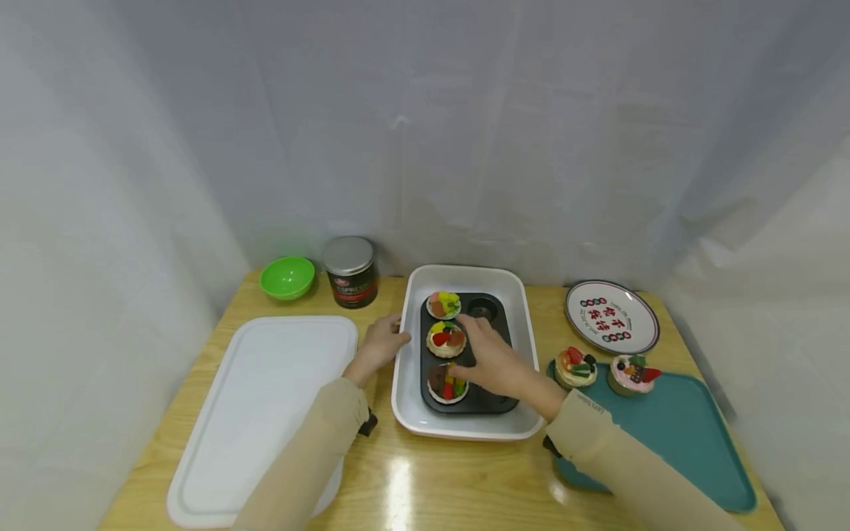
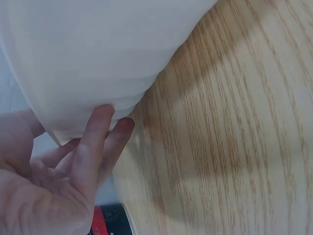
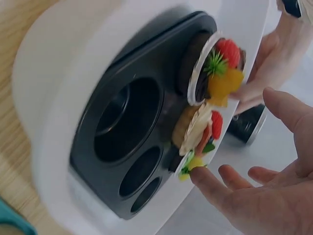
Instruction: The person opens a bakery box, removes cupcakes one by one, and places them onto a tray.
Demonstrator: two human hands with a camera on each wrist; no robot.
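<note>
Sleeves (image 1: 319, 428): beige, reaching in from the near edge over a wooden table (image 1: 491, 487).
Left hand (image 1: 381, 343): I pinch the left rim of the white basin (image 1: 465, 431), thumb over the top, fingers against its outer wall.
Right hand (image 1: 494, 361): loosely spread, grasping nothing, just over the cakes (whether a fingertip grazes one, I cannot tell).
Muffin tin (image 1: 488, 404): dark, inside the basin, its left column holding a far cake (image 1: 443, 304), a middle cake (image 1: 443, 341) and a brown-topped near cake (image 1: 446, 389).
Right side: teal tray (image 1: 684, 435), two cupcakes (image 1: 632, 375) at its far end, round plate (image 1: 611, 313) beyond.
Left side: white tray (image 1: 279, 398); beyond it, green bowl (image 1: 288, 279) and, right of that, espresso can (image 1: 350, 276).
</note>
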